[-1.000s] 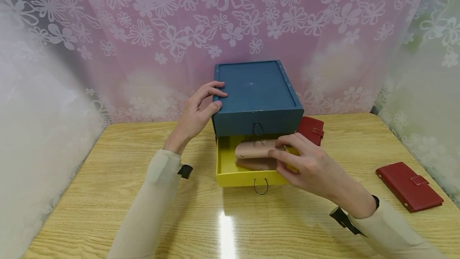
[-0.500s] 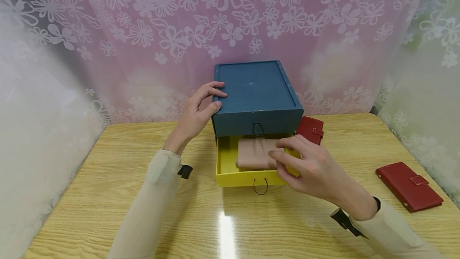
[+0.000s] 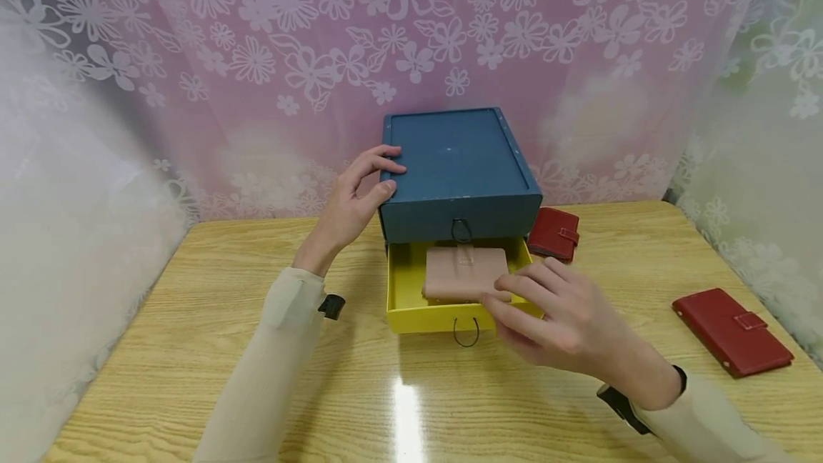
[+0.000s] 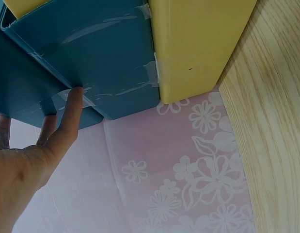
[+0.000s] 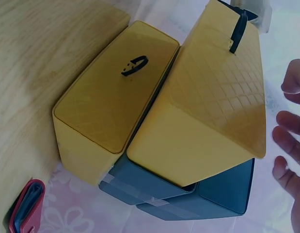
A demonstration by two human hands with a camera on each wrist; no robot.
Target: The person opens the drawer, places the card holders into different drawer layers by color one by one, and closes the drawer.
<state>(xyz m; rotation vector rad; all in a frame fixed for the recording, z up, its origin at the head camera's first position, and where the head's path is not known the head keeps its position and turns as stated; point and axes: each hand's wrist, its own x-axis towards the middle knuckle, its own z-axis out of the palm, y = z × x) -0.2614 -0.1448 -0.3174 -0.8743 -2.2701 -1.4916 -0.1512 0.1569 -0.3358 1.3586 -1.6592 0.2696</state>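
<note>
A pink wallet (image 3: 450,276) with a strap lies flat in the pulled-out yellow drawer (image 3: 418,321) of a blue drawer box (image 3: 456,156). My left hand (image 3: 350,198) rests on the left edge of the box top, fingers spread. Seen from the left wrist, its fingertips (image 4: 77,92) touch the blue casing. My right hand (image 3: 572,320) hovers at the drawer's front right corner with loosely bent fingers and nothing between them. The right wrist view shows those fingers (image 5: 289,141) apart from the yellow drawer front (image 5: 227,68); the wallet is hardly visible there.
One red wallet (image 3: 554,234) lies beside the box's right side. Another red wallet (image 3: 733,333) is farther right on the wooden table (image 3: 212,291). Beneath the pulled-out drawer sits a second yellow drawer (image 5: 116,87). A flowered curtain (image 3: 308,34) hangs behind.
The pink wallet, tilted up at my right fingers a second ago, now lies flat in the drawer. My right hand has let go and drawn back toward me. My left hand stays put.
</note>
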